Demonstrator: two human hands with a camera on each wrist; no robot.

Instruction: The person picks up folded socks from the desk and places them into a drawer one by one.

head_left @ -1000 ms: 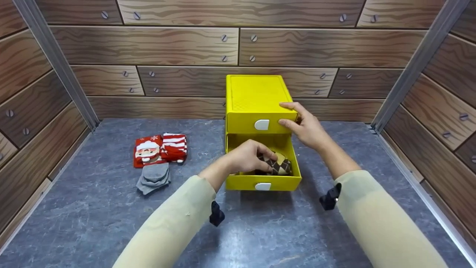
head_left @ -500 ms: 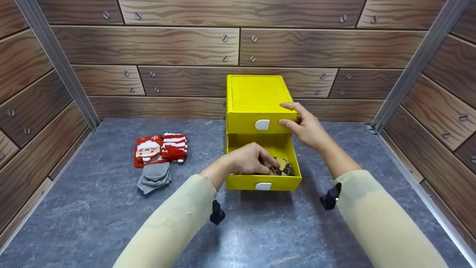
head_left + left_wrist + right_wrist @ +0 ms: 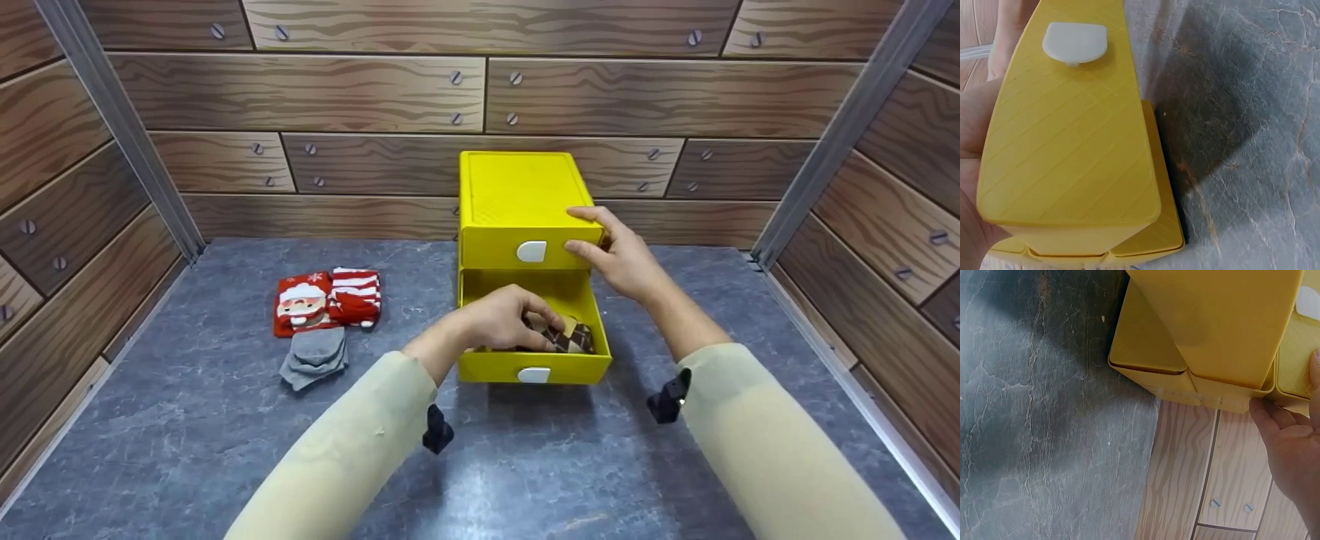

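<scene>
In the head view, a yellow two-drawer cabinet [image 3: 521, 187] stands near the back wall. Its lower drawer [image 3: 535, 369] is pulled out, and the upper one is pushed in. My left hand [image 3: 504, 319] reaches into the lower drawer, fingers and thumb pinching a brown-and-tan argyle sock [image 3: 577, 339] that lies low behind the drawer front. Part of the sock is hidden under the hand. At the cabinet's front right corner, my right hand [image 3: 626, 259] grips the box, with fingers over the top and side and the thumb on the upper drawer's front. The left wrist view has the drawer front [image 3: 1072, 140] covering the sock.
Left of the cabinet on the grey marbled tabletop [image 3: 225, 450] lie folded red Santa-patterned socks [image 3: 300, 304], partly red-and-white striped. A folded grey sock pair [image 3: 315, 356] lies just in front of them. Wood-patterned walls [image 3: 375, 94] enclose the back and sides.
The argyle sock has shifted slightly right and lies lower in the drawer, my left hand moving a little with it. The right hand keeps its place on the cabinet corner.
</scene>
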